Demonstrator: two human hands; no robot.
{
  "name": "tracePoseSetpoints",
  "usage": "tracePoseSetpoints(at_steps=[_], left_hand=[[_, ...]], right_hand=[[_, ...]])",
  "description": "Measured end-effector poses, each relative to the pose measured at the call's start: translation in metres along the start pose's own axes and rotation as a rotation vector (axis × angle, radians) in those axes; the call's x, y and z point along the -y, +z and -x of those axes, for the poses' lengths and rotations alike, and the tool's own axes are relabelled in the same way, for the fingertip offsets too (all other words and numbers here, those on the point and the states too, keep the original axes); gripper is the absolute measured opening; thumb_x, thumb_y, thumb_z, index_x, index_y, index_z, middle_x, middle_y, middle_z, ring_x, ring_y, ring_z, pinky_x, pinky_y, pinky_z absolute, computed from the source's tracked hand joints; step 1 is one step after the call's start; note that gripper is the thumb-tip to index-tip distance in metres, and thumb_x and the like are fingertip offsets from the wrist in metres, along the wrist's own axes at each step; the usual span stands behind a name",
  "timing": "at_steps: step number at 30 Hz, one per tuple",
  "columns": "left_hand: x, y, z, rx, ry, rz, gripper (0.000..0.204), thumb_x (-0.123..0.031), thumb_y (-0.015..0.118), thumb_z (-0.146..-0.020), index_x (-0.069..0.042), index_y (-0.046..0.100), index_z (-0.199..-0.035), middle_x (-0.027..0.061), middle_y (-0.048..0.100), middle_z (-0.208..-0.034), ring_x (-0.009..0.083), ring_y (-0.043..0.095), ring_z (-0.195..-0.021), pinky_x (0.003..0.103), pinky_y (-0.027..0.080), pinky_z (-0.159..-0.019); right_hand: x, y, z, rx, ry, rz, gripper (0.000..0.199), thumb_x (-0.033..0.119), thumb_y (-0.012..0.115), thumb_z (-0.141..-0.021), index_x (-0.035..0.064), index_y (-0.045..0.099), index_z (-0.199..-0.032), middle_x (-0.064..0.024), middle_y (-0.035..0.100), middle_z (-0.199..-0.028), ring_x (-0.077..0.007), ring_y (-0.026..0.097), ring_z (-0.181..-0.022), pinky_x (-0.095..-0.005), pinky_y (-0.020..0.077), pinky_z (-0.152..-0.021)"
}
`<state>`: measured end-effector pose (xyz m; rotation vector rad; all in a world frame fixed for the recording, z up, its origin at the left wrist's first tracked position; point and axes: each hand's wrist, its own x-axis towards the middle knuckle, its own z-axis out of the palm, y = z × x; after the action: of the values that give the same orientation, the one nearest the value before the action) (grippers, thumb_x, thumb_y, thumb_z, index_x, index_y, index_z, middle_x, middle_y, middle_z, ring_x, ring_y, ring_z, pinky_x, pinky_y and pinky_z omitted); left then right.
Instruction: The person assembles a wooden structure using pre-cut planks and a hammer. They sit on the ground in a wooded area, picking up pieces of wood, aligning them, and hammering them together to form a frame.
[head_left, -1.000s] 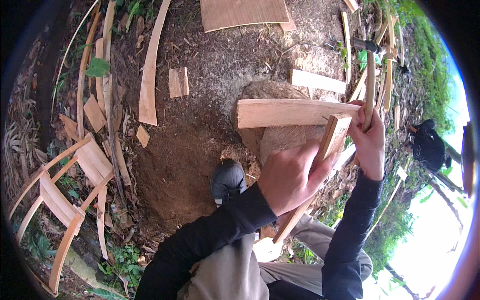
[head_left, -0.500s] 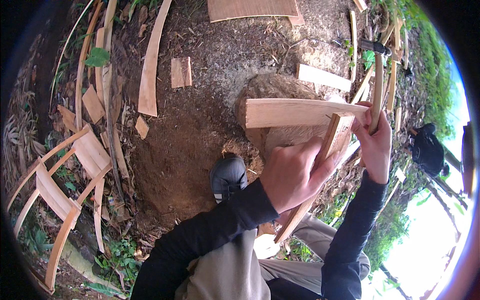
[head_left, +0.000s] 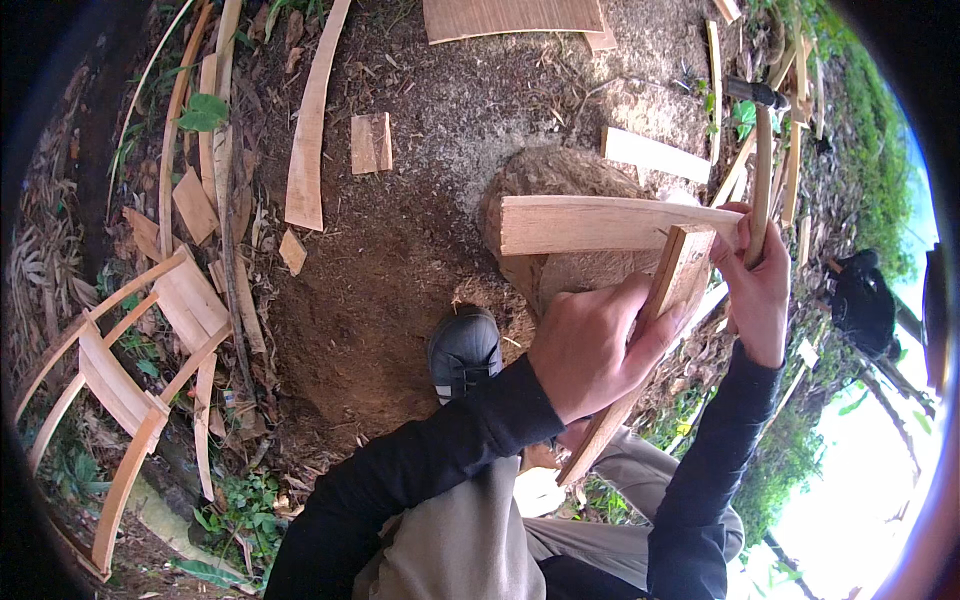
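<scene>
My left hand [head_left: 600, 345] is closed round a narrow wooden strip [head_left: 598, 440], which slants from my lap up toward the right hand. The strip's top end meets a flat wooden board [head_left: 590, 226] lying crosswise beyond it. My right hand [head_left: 762, 292] grips a hammer [head_left: 763, 165] by its handle, the dark head pointing away from me. The fingertips of that same hand also touch the right end of the board. Behind the two pieces sits a large brown block [head_left: 560, 172], partly hidden by them.
On the left, a joined wooden frame [head_left: 122, 385] stands among leaf litter. Several loose boards and offcuts [head_left: 371, 143] lie on the soil. A wide board [head_left: 510, 18] rests at the far edge. My shoe [head_left: 464, 350] is near the block; a black bag-like object [head_left: 862, 303] is at the right.
The whole view has shifted slightly to the right. Both hands, the strip, the board and the hammer keep nearly the same positions relative to each other.
</scene>
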<state>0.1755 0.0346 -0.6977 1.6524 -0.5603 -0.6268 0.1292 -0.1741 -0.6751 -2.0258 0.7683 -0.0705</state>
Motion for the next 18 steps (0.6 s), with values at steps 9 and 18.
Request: tracePoseSetpoints(at_steps=[9, 18], left_hand=[[0.0046, 0.0001, -0.0009, 0.008, -0.01, 0.033, 0.024, -0.024, 0.061, -0.094, -0.001, 0.063, -0.1, 0.0126, 0.067, -0.07, 0.0241, 0.067, -0.055, 0.035, 0.054, -0.051], [-0.0053, -0.0019, -0.0043, 0.02, -0.088, 0.039, 0.025, -0.027, 0.065, -0.092, -0.002, 0.065, -0.095, 0.014, 0.066, -0.068, 0.0251, 0.068, -0.056, 0.035, 0.053, -0.051]], right_hand=[[0.0052, 0.0022, -0.0001, 0.008, 0.013, 0.023, 0.038, 0.014, 0.077, -0.085, -0.0008, 0.058, -0.115, -0.0019, 0.063, -0.097, -0.0081, 0.056, -0.09, -0.0242, 0.0469, -0.083], [0.003, -0.0015, 0.0061, -0.085, -0.019, 0.142, 0.036, 0.014, 0.08, -0.081, 0.002, 0.063, -0.11, 0.0029, 0.053, -0.081, -0.008, 0.048, -0.073, -0.0226, 0.0432, -0.065]])
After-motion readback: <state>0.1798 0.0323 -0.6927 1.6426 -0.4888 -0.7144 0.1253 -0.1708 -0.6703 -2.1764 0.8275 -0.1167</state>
